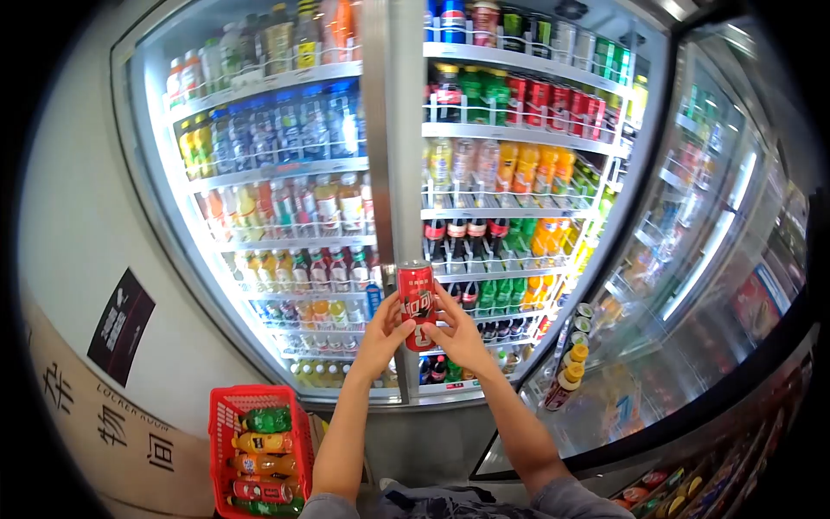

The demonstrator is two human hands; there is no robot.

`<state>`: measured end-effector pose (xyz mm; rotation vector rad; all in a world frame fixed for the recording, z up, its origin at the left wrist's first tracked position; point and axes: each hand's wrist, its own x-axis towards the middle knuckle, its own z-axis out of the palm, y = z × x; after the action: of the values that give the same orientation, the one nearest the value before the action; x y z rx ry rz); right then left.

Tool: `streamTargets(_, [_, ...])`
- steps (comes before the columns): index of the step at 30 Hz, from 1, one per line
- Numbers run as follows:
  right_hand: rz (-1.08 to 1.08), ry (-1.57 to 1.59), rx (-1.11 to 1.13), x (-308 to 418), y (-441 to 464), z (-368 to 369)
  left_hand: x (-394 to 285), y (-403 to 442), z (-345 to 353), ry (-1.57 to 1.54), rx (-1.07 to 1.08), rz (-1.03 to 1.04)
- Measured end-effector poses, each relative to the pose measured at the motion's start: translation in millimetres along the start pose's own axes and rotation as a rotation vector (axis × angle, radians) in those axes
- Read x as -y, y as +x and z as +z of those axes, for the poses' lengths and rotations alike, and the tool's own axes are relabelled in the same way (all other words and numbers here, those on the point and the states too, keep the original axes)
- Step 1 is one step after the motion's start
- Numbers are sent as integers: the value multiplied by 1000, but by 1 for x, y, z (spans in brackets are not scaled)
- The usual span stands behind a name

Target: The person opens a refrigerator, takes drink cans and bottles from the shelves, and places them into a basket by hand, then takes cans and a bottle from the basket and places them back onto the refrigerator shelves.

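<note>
Here both forearms stretch up from six o'clock and draw together, the palms facing each other. The left hand [383,339] takes a red can [417,285] at its nine o'clock side and the right hand [460,336] at its three; both grasp it, thumbs over its lower front, fingers around its flanks. The can stands between the hands, its top pointing to twelve. Beyond it, toward twelve, are stocked fridge shelves [510,133]. Between seven and eight, well apart from the hands, a red basket [246,397] holds bottles [263,443] lying sideways.
</note>
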<state>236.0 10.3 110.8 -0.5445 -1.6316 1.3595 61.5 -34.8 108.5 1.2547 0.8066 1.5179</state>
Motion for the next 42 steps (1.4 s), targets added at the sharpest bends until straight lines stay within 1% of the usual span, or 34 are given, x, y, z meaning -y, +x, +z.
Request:
streamTargets(4, [24,44,106,-27,14,57,0,-38,-54,21,-172,-29])
streamTargets(7, [62,76,141,-50,17,95,-3,-61,-86,10,-244,-51])
streamTargets(11, [108,9,218,-81,25,135,3,-90,-126,-18,-332,-73])
streamTargets(15, [122,-25,352,-93,37,174,-10,-118,-159,-17,-413,-115])
streamTargets(18, [140,11,429,-104,45,207,-9,-139,-186,-6,-493,-100])
streamTargets(20, [155,-31,494,-109,48,229,-13,-155,-198,5,-557,-67])
streamTargets(22, [195,-7,536,-120,50,249,-16,-170,-210,23,-641,-110])
streamTargets(24, [185,33,576,-132,51,270,-17,-185,-221,17,-707,-116])
streamTargets(26, [138,57,611,-143,50,291,-11,-201,-233,41,-794,-84])
streamTargets(27, [149,60,619,-142,49,301,-4,-207,-239,70,-855,-38])
streamTargets(29, [141,39,673,-153,48,319,5,-226,-253,85,-914,-24])
streamTargets(30, [125,5,707,-154,49,327,4,-232,-257,95,-950,-7])
streamTargets(32, [129,57,738,-154,48,345,2,-248,-266,103,-1004,-2])
streamTargets(36, [158,87,872,-162,50,371,0,-272,-271,102,-1133,-24])
streamTargets(38, [215,185,969,-160,53,383,0,-281,-270,186,-1204,-10])
streamTargets(39, [182,134,1014,-172,53,389,-10,-281,-261,174,-1242,-18])
streamTargets(40, [181,148,1054,-179,51,393,-10,-283,-257,181,-1282,-7])
streamTargets(42, [234,227,1113,-189,46,401,-6,-288,-243,120,-1423,40])
